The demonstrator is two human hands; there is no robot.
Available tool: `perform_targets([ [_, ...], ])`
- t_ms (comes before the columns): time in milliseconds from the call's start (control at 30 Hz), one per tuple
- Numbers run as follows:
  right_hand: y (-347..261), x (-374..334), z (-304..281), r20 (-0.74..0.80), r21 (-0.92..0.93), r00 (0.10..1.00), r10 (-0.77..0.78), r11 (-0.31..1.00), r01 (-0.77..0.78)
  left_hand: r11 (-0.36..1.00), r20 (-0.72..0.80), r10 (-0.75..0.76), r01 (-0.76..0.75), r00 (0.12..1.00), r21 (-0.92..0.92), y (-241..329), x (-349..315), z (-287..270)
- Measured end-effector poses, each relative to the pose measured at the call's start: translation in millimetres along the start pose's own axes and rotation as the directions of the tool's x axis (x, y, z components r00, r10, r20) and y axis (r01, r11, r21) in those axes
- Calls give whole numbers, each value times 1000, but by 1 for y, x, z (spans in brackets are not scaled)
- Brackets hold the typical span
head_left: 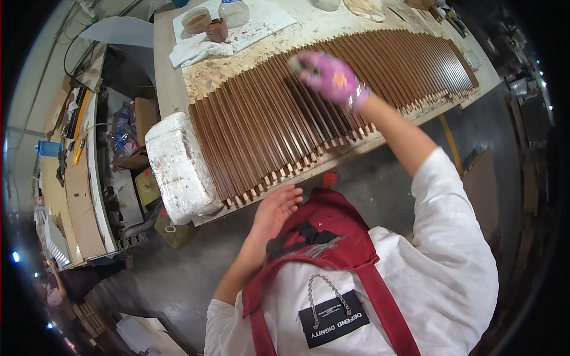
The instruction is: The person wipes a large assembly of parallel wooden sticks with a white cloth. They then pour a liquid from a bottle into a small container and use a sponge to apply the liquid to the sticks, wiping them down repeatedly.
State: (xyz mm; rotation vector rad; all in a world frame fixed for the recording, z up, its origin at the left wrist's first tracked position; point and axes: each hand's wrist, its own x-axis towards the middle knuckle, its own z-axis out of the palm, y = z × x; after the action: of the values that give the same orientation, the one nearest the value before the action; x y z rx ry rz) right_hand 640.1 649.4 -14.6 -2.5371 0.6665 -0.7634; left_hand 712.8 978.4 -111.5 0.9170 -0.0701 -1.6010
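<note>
Brown wooden strips (255,127) with pale bare ends lie side by side in a long row across the table. Over the middle of the row is my right hand (332,80), in a pink-purple glove, its fingers curled downward and slightly blurred. Something pale grey shows at its fingertips, too unclear to name. Beneath that hand the strips look darker. My left hand (278,207) is bare and holds nothing, its fingers loosely bent and apart, just off the table's near edge in front of the red apron (326,222).
A white plastic-wrapped block (178,166) stands against the row's left end. At the back left, a jar (196,21), a small brown cup (217,31) and a clear container (234,12) sit on white cloth. Farther left is a shelf bench (77,178) with tools.
</note>
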Motion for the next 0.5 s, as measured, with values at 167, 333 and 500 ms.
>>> perform_targets([
  [167,100,75,57,97,-54,974,204,979,-199,999,81,-47,45,996,29,4,21,34],
  [333,-46,-16,42,369,68,851,-374,924,377,997,80,-68,70,994,-17,-11,27,34],
  [500,12,42,53,-19,269,909,-416,873,406,999,88,-33,36,996,-33,-13,34,43],
])
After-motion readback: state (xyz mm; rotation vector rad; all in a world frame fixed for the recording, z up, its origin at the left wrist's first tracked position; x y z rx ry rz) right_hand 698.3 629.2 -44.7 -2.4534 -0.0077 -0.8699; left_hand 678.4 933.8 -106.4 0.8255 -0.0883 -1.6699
